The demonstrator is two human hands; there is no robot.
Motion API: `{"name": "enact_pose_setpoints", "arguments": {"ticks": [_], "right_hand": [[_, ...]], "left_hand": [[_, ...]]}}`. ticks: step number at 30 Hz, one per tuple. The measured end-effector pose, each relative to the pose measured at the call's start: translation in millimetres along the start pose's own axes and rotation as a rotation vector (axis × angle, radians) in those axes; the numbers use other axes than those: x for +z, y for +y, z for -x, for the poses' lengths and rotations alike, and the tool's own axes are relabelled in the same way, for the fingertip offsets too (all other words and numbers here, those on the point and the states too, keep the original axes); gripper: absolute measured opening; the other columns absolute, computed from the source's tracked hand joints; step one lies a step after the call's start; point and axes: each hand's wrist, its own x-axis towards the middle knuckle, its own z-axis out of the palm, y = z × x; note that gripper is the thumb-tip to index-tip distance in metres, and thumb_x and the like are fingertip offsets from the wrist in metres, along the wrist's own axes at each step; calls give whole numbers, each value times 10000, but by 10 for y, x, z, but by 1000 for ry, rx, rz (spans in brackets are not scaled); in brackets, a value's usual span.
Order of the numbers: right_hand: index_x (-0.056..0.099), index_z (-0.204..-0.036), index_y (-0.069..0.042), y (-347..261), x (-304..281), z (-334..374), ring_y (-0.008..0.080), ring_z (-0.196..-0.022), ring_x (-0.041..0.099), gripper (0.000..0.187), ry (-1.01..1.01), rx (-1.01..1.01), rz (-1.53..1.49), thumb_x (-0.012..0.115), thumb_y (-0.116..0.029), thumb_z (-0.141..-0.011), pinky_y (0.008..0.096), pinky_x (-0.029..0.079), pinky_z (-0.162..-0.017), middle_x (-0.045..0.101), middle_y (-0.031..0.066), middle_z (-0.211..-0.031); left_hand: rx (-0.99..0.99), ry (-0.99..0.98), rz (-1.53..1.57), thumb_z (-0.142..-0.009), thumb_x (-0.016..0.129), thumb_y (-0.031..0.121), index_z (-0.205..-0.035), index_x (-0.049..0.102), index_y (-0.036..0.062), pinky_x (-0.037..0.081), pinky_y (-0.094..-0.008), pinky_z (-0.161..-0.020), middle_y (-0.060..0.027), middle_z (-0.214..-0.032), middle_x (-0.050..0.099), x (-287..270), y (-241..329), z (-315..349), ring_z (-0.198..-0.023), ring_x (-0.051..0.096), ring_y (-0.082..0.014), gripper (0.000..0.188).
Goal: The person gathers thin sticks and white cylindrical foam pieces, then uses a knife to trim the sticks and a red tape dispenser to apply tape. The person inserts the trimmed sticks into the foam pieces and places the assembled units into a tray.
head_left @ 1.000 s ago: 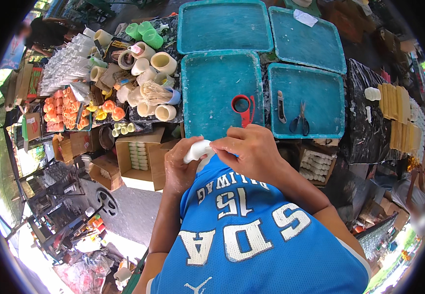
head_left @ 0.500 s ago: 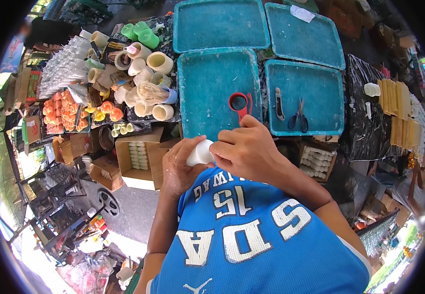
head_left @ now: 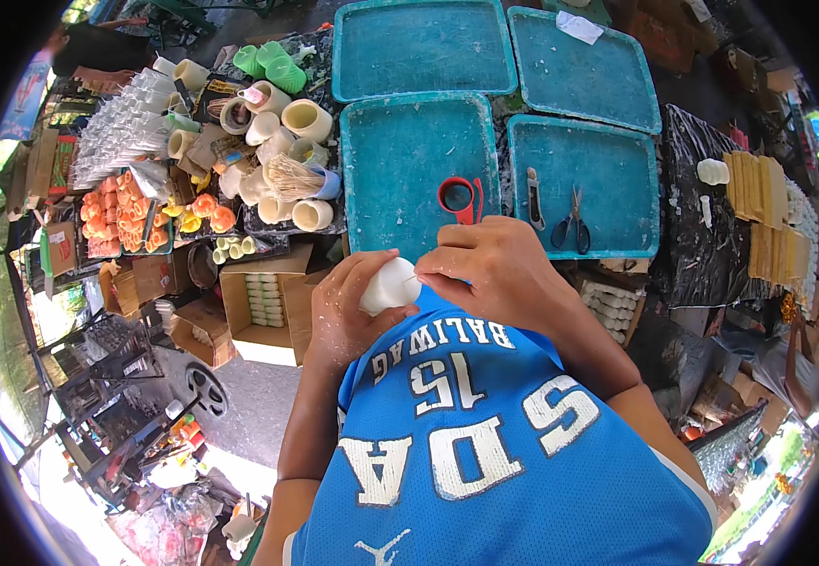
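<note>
My left hand (head_left: 342, 304) is wrapped round a smooth, rounded white candle (head_left: 389, 287), close in front of the blue shirt. White specks cling to its fingers. My right hand (head_left: 493, 266) pinches a thin wick-like strand (head_left: 411, 277) at the candle's right end; its fingertips are very near or touching the white surface, and the strand's far end is hidden. Just beyond my right hand, a red-rimmed round tool with a handle (head_left: 457, 196) lies in a teal tray (head_left: 381, 151). A utility knife (head_left: 535, 200) and dark-handled scissors (head_left: 572, 226) lie in the neighbouring tray (head_left: 608, 151).
Two more teal trays (head_left: 419, 47) stand at the back. Cream cylinders (head_left: 307, 121), a bundle of thin sticks (head_left: 292, 177) and orange pieces (head_left: 136, 215) crowd the left table. Cardboard boxes (head_left: 268, 330) sit below. At right, yellow strips (head_left: 759, 193) lie on black plastic (head_left: 688, 255).
My right hand has drawn slightly back from the candle and turned, and the thin strand now shows between them. My left hand keeps its hold, with more of the candle's end showing.
</note>
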Motion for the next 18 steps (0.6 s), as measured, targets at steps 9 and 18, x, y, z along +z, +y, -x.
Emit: {"name": "enact_pose_setpoints", "arguments": {"ticks": [9, 18], "right_hand": [[691, -872, -101, 53, 118, -45, 274, -739, 710, 133, 61, -75, -73, 813, -130, -829, 412, 537, -642, 681, 45, -852], [743, -1039, -137, 119, 59, -121, 307, -1036, 693, 175, 251, -105, 33, 811, -157, -880, 452, 539, -860, 708, 70, -1118]], "left_hand": [[32, 23, 56, -690, 996, 266, -1312, 696, 62, 611, -429, -860, -143, -1155, 755, 68, 55, -122, -1024, 754, -350, 720], [-130, 119, 416, -918, 858, 330, -1366, 561, 72, 625, -449, -867, -166, -1221, 722, 227, -88, -41, -989, 757, -308, 596]]}}
